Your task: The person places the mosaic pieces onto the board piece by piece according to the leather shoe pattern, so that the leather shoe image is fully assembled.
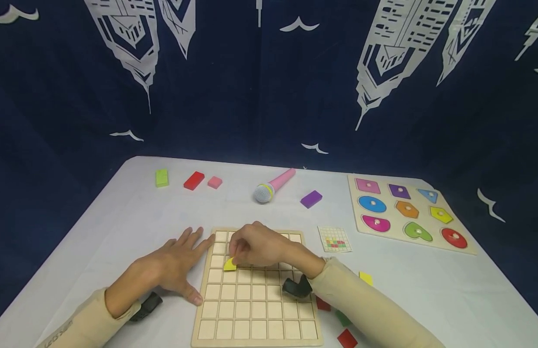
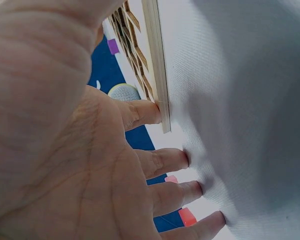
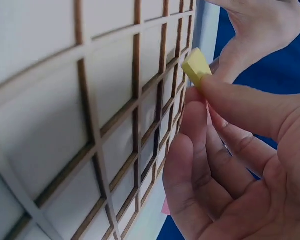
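Note:
A wooden grid board (image 1: 251,328) with square cells lies in front of me on the table. Between thumb and fingers my right hand (image 1: 260,246) pinches a small yellow piece (image 1: 230,264), held over the cells near the board's left side. In the right wrist view the yellow piece (image 3: 196,67) sticks out past the thumb tip, close to the grid. My left hand (image 1: 169,266) is spread flat at the board's left edge. The left wrist view has one finger of the left hand (image 2: 90,165) against the board's rim (image 2: 159,65), the other fingertips on the white cloth.
A pattern card (image 1: 335,239) lies right of the board. Partly under my right forearm are red (image 1: 347,339), green (image 1: 343,318) and yellow pieces (image 1: 365,278). Farther back are a toy microphone (image 1: 273,186), a purple block (image 1: 311,199), a red block (image 1: 193,181) and a shape puzzle (image 1: 408,212).

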A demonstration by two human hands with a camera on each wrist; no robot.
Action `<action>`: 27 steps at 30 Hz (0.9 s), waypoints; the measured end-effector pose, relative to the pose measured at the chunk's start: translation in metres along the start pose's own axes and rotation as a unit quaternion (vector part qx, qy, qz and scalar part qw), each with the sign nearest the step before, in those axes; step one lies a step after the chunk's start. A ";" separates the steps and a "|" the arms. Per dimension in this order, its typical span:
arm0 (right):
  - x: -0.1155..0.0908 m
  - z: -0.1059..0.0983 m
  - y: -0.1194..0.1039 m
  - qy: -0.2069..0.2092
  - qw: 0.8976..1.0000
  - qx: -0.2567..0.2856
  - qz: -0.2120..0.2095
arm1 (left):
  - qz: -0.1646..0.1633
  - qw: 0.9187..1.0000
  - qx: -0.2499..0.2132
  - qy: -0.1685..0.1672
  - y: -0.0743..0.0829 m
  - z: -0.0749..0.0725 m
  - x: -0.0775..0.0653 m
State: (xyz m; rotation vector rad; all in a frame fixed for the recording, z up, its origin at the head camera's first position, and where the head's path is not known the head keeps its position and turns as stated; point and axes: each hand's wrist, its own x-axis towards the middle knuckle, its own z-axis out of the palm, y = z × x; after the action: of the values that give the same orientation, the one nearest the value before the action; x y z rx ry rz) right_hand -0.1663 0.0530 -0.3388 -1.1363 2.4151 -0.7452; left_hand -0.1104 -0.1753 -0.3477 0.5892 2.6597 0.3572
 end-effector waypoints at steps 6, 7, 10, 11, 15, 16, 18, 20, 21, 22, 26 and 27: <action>-0.004 0.006 -0.001 -0.027 0.999 0.029 0.003 | 0.003 1.000 -0.002 0.000 0.000 0.000 -0.001; -0.005 0.007 -0.002 -0.028 0.999 0.028 0.001 | 0.003 1.000 -0.002 0.000 0.000 0.000 -0.001; -0.005 0.010 -0.002 -0.030 0.999 0.019 -0.003 | 0.004 1.000 0.000 0.000 0.000 0.000 0.000; -0.005 0.011 -0.003 -0.030 0.999 0.015 -0.004 | 0.005 1.000 0.001 0.001 -0.001 0.000 0.000; -0.005 0.012 -0.005 -0.028 1.000 0.001 0.000 | 0.006 1.000 0.002 0.003 -0.001 0.000 0.000; -0.005 0.012 -0.006 -0.027 1.000 -0.001 0.001 | 0.006 1.000 0.003 0.003 -0.001 0.000 0.000; -0.006 0.012 -0.007 -0.022 1.000 -0.005 0.002 | 0.005 1.000 0.000 0.003 -0.001 0.000 0.000; -0.007 0.013 -0.007 -0.017 1.000 -0.012 0.005 | 0.003 1.000 -0.002 0.001 -0.001 0.000 0.000; -0.008 0.014 -0.008 -0.012 1.000 -0.021 0.006 | 0.003 1.000 -0.003 0.001 -0.001 0.000 0.000; -0.009 0.015 -0.009 -0.007 0.999 -0.033 0.007 | 0.002 1.000 -0.004 0.000 0.000 0.000 0.000; -0.015 0.020 -0.016 0.011 0.994 -0.110 0.002 | 0.001 1.000 -0.003 0.000 0.000 0.000 0.000; -0.017 0.021 -0.018 0.011 0.992 -0.129 -0.002 | 0.001 1.000 -0.003 0.000 0.000 0.000 0.001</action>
State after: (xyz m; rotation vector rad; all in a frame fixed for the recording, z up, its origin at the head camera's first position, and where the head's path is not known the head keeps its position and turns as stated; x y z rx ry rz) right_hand -0.1340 0.0507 -0.3429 -1.2329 2.5835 -0.4570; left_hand -0.1110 -0.1751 -0.3477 0.5900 2.6572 0.3643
